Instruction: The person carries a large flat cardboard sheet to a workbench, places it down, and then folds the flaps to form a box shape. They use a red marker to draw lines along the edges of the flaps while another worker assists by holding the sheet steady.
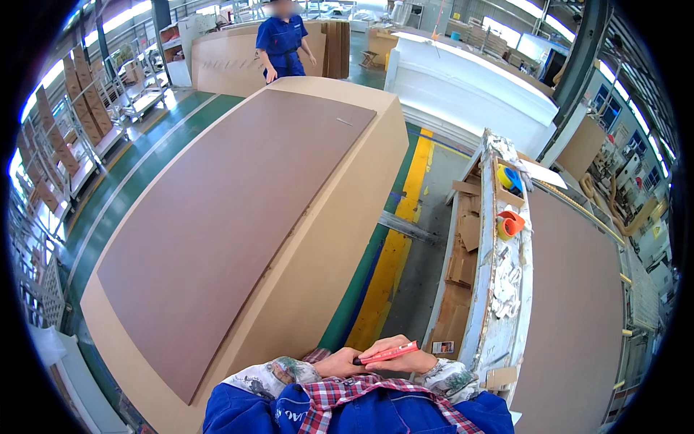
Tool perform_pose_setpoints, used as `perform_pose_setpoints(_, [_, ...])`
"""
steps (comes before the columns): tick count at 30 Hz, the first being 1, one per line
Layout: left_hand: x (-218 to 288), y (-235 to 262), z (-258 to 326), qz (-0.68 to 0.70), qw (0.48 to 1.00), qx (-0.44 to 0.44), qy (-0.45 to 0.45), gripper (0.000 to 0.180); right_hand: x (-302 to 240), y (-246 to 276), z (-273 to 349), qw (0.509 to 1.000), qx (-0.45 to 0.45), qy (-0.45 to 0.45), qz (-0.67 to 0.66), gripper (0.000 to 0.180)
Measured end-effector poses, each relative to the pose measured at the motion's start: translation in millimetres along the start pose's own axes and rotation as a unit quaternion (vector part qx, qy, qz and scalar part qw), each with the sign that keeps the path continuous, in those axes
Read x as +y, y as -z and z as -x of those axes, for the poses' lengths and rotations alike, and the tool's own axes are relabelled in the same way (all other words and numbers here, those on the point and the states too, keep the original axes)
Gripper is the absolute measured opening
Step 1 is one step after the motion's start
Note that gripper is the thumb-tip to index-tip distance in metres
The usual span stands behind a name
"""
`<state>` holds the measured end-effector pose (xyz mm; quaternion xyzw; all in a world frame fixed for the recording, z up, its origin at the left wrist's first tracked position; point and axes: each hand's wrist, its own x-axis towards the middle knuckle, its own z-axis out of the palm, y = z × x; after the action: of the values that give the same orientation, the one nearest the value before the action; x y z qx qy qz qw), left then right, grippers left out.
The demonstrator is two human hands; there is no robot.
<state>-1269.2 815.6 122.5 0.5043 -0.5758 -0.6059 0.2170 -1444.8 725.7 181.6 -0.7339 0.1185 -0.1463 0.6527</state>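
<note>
Close to my body, my right hand (399, 360) is closed around a red marker (390, 352) that lies slanted across its fingers. My left hand (337, 364) meets it from the other side, its fingers pinched at the marker's black end. Both hands are in front of my waist, beside the near right edge of a large stack of tan boards (311, 289). On top of that stack lies a smooth brown panel (231, 210), with a small pale strip (345, 121) near its far right corner.
A narrow workbench (499, 347) stands to my right, bearing tape rolls (510, 224) and crumpled white cloth (506, 286). Beyond it lies another brown panel (571, 304). At the stack's far end stands a person in blue (282, 40). Metal racks (87, 137) line the left.
</note>
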Motion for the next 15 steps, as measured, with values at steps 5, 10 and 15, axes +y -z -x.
perform_pose_setpoints(5, [17.7,46.8,-69.8,-0.097,0.991,0.095,-0.008,0.02,28.4,67.3,-39.7,0.991,0.038,0.02,0.127,0.022])
perform_pose_setpoints(10, [28.4,115.1,-165.6,-0.148,0.988,0.004,-0.036,0.022,53.4,155.6,-92.2,0.987,0.055,0.123,0.093,0.024])
perform_pose_setpoints(15, [83.3,209.9,-264.2,-0.203,0.963,0.124,-0.124,0.019,52.8,267.0,-159.4,0.954,0.105,0.117,0.254,0.022])
